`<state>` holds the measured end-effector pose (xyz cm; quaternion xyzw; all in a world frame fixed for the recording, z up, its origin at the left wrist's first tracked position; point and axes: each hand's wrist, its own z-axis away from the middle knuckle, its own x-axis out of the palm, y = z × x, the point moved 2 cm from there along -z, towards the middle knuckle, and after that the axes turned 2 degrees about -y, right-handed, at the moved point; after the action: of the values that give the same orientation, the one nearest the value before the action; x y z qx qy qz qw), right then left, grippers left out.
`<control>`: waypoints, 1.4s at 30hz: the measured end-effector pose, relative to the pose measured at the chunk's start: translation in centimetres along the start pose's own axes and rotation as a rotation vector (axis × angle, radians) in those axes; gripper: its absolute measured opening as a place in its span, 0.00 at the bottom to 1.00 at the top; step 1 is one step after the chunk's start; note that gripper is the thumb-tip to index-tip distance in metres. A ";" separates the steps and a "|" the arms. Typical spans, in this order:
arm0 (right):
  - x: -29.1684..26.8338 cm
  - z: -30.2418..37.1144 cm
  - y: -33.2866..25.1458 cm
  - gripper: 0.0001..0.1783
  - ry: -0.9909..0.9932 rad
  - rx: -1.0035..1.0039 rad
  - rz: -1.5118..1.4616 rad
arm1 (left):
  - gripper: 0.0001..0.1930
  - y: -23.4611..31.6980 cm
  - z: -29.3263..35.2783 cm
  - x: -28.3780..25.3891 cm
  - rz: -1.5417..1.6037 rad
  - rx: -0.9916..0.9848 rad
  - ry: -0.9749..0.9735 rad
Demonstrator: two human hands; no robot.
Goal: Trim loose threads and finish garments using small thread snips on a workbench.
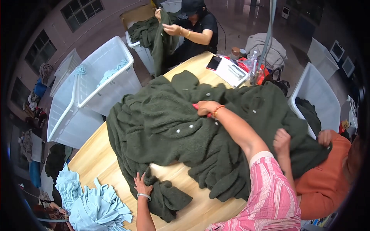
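Dark green fleece garments (154, 115) with small pale round buttons lie heaped across the table. Over the middle of the heap, my right hand (207, 108) is closed around a small red tool (195, 106); most of it is hidden in the fist, so its kind does not show. My left hand (143, 185) rests with fingers spread on a bunched green piece (167, 200) near the front of the table, touching the cloth without gripping it. Bare wood shows between this piece and the main heap.
Light blue cloth (96, 208) lies at the table's left corner. White bins (106, 86) stand beyond the left edge. At right, an orange-sleeved person's hand (324, 137) handles green fleece. Across the table, another person (196, 29) lifts a green garment. A phone (214, 63) lies nearby.
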<state>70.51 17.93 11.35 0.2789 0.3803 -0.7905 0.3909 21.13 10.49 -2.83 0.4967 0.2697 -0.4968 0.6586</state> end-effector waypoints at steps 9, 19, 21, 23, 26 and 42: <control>11.7 -1.4 -10.3 0.18 -0.184 -0.181 -0.024 | 0.52 -3.3 -1.3 2.9 0.146 0.187 0.100; 31.3 5.8 -23.0 0.32 -0.222 -0.380 -0.187 | 0.33 -12.4 5.1 -2.2 1.392 0.131 -0.010; 32.1 8.4 -24.3 0.33 -0.206 -0.471 -0.209 | 0.31 -12.9 7.6 -3.7 1.554 0.043 -0.090; 37.7 12.7 -25.1 0.33 -0.172 -0.536 -0.333 | 0.32 -17.8 11.2 -3.4 1.282 -0.035 -0.108; 43.9 20.8 -23.2 0.39 -0.112 -0.394 -0.358 | 0.46 -20.0 15.5 -2.1 0.909 0.162 -0.069; 62.3 42.5 -35.3 0.33 -0.139 -0.471 -0.185 | 0.46 -39.3 42.2 -4.5 0.661 -0.119 0.117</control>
<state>1.50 -27.86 2.50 0.0893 0.5500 -0.7297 0.3963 -22.55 -27.25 1.05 0.5457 0.1601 -0.2104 0.7952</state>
